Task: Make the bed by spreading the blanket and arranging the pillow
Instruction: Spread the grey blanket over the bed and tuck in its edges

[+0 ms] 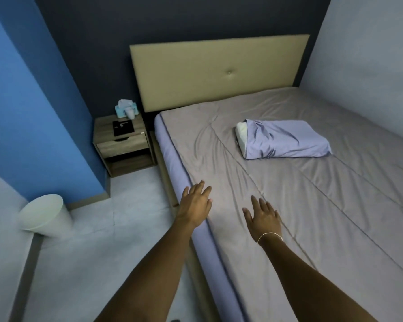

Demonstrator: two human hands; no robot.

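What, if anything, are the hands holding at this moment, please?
Nothing is held. The left hand and right hand are both open, fingers spread over the grey blanket, gripping no part of it.

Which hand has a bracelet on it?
The right hand: a thin white band circles its wrist. The left hand, nearer the bed's edge, has a bare wrist. Both lie flat, fingers spread.

Grey blanket (289,194) spread flat, creased; lilac pillow (286,139) lying atop, askew.
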